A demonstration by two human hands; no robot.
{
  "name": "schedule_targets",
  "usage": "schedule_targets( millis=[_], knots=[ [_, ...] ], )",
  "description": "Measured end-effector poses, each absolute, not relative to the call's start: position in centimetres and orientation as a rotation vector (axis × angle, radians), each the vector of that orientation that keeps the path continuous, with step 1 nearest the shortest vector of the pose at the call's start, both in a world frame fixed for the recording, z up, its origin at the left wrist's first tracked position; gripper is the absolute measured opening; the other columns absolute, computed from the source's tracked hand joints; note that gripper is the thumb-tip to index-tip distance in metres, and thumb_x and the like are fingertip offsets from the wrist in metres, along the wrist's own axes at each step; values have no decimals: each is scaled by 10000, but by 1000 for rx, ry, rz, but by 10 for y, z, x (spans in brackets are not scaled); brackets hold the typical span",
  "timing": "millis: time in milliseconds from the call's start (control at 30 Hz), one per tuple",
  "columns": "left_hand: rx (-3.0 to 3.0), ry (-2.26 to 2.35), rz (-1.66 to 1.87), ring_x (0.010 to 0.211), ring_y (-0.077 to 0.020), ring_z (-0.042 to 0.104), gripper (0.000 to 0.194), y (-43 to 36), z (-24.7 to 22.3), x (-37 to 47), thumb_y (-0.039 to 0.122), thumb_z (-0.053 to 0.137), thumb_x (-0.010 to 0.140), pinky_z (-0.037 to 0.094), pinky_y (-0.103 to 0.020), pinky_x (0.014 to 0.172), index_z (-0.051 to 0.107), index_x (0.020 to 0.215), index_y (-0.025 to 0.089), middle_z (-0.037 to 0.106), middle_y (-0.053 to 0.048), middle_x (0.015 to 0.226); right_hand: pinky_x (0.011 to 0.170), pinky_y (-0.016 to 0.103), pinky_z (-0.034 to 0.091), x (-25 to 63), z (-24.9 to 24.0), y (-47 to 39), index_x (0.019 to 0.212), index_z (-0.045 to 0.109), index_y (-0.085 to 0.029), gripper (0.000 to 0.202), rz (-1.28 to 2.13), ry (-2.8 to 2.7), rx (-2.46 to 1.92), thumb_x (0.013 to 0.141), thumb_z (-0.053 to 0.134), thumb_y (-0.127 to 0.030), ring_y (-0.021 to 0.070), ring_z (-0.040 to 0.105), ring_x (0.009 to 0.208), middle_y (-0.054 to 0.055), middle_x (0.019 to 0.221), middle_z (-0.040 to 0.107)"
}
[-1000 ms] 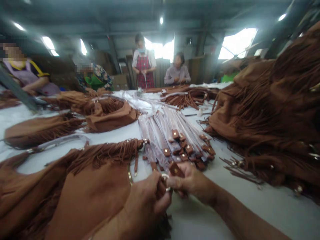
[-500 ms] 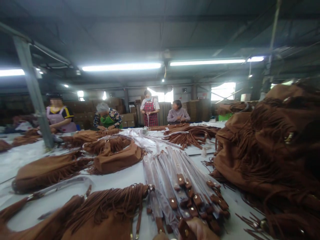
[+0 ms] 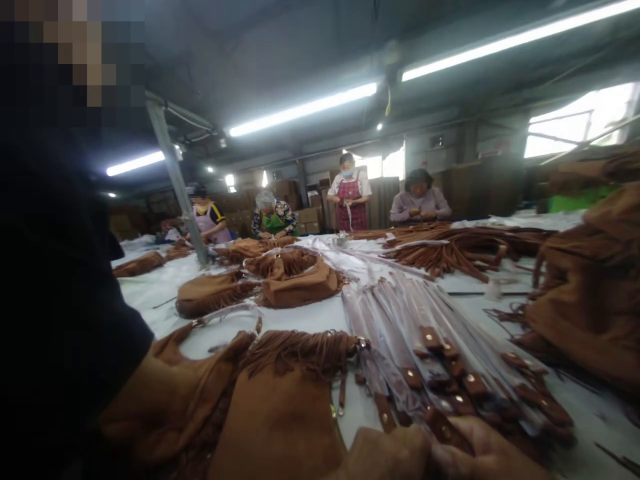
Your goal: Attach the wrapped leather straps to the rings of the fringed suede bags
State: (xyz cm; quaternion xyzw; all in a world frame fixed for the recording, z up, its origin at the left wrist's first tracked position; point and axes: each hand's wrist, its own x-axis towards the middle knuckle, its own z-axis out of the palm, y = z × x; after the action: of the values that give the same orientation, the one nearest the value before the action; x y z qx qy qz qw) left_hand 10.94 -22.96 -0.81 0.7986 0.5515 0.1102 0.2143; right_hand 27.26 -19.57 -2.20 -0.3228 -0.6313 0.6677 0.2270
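At the bottom edge my right hand (image 3: pixel 493 448) is closed on a brown strap (image 3: pixel 445 430), whose rounded end with a metal stud shows beside the thumb. My left hand (image 3: pixel 387 452) is curled shut right next to it, near the same strap; whatever its fingers hold is hidden. Just beyond both hands lies a fanned pile of brown straps in clear plastic sleeves (image 3: pixel 400 327), their studded ends toward me. To the left of my hands a brown fringed bag (image 3: pixel 283 407) lies flat, with a metal clip at its upper corner.
A person in dark clothing (image 3: pixel 55 267) stands close on my left, one forearm reaching toward a bag. More brown bags (image 3: pixel 300 287) lie on the white table (image 3: pixel 165 293). A large heap of bags (image 3: pixel 590 287) rises at right. Several people work across the table, beyond loose brown strips (image 3: pixel 450 253).
My view has turned right and tilted, and the person in dark clothing now fills the left side. Both hands have come further into view, the right still holding the strap.
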Motion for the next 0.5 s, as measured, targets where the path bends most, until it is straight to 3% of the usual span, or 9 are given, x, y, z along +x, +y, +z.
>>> schedule_targets(
  millis=[67, 167, 500],
  knots=[
    [2162, 1329, 561, 590, -105, 552, 171, -235, -12, 103, 250, 579, 729, 356, -165, 505, 543, 889, 204, 629, 9, 738, 360, 163, 233, 280, -10, -203, 777, 476, -143, 498, 1722, -1804, -1096, 760, 505, -639, 45, 277, 383, -65, 488, 374],
    [2075, 1263, 756, 530, -65, 481, 121, -239, -16, 95, 280, 575, 759, 345, -151, 506, 509, 771, 179, 547, 41, 618, 389, 157, 274, 286, 4, -205, 711, 410, -158, 451, 1604, -1874, -1019, 862, 381, -581, 50, 338, 407, -46, 506, 429],
    [2040, 1205, 737, 493, -53, 448, 162, -240, -18, 91, 293, 587, 780, 326, -153, 477, 510, 734, 158, 525, 51, 586, 302, 145, 204, 286, -9, -195, 749, 512, -118, 404, 1716, -1695, -982, 860, 456, -502, 29, 303, 318, -56, 460, 430]
  ],
)
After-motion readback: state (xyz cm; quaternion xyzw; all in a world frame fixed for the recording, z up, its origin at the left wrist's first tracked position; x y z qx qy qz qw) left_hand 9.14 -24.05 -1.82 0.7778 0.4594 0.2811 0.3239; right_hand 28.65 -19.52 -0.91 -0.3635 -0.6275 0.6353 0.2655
